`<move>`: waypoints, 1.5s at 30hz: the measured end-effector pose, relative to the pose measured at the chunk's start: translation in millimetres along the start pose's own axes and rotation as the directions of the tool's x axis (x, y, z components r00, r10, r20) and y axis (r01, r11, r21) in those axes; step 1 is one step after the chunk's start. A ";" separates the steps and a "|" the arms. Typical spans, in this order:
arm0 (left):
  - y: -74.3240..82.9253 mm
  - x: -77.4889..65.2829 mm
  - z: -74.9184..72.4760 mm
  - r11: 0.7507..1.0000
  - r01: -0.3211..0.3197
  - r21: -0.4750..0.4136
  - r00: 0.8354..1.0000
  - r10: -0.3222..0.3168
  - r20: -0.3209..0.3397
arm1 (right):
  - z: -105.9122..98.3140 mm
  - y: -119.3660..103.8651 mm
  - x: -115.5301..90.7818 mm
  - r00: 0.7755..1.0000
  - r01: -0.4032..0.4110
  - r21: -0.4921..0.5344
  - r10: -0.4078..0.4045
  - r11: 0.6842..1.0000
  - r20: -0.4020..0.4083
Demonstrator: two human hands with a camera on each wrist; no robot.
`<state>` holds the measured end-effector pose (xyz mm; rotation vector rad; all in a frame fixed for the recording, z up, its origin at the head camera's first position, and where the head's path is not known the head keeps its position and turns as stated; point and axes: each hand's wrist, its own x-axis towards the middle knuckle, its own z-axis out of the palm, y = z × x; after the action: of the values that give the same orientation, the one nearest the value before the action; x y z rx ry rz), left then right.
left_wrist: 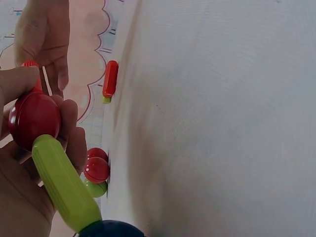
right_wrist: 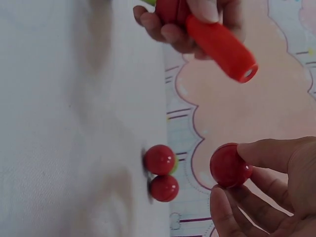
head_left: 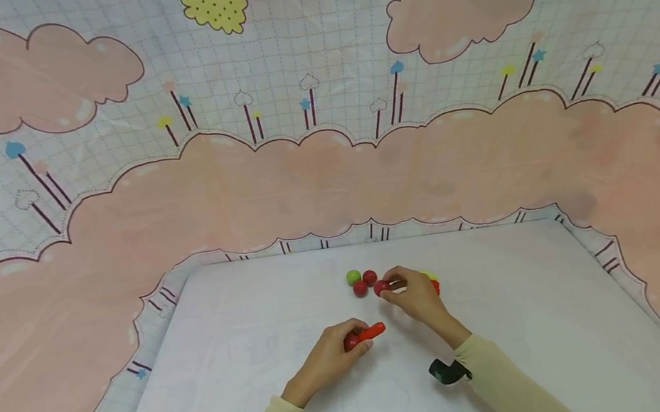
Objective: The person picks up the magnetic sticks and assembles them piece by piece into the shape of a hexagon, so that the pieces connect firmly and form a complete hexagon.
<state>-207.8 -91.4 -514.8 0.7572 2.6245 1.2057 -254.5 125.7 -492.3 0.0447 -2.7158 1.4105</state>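
My left hand (head_left: 326, 356) grips a joined toy piece: a shiny red ball (left_wrist: 35, 121) with a green stick (left_wrist: 66, 182) and a red stick (right_wrist: 224, 49) fitted to it. In the left wrist view a dark blue ball (left_wrist: 111, 229) sits at the green stick's far end, cut off by the frame. My right hand (head_left: 418, 301) pinches a loose red ball (right_wrist: 230, 165) between thumb and fingers, ahead and to the right of the left hand. Just left of that hand, two red balls (head_left: 370, 277) and a green ball (head_left: 353, 277) lie grouped on the white table.
A red stick (left_wrist: 111, 76) and something yellow-green lie on the table (head_left: 242, 306) to the right, partly hidden behind the right hand in the head view. A patterned cloth with pink clouds (head_left: 460, 5) hangs beyond the table and around its sides.
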 end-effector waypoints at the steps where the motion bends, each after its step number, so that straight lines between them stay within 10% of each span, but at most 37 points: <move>1: -0.4 0.2 -0.2 1.000 -0.004 0.002 1.000 0.004 -0.004 | -1.8 -1.4 -2.2 1.000 0.005 0.010 -0.005 1.000 0.002; 45: 0.1 0.7 4.4 1.000 -0.025 -0.002 1.000 0.025 -0.012 | -25.8 8.5 -57.6 0.978 0.099 0.139 -0.122 0.985 0.168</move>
<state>-207.0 -88.0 -517.6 0.7868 2.6311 1.2227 -196.2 151.0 -489.4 0.3403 -2.7022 1.6193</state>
